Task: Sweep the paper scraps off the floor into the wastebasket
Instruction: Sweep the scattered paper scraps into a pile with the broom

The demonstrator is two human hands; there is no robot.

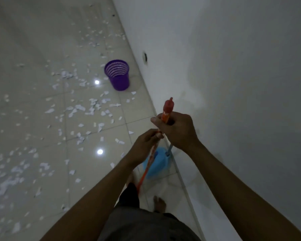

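Gripping the broom (167, 108) w/ both hands (right hand (178, 132) wrapped near its top, left hand (145, 147) curled lower), sweeping looks barely begun: paper scraps (94, 103) litter the floor (33, 40), and the wastebasket (117, 74) by its wall edge seems empty.

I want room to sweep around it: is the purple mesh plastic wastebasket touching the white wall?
Apart. The head view shows a strip of bare floor tile between the purple mesh plastic wastebasket and the white wall.
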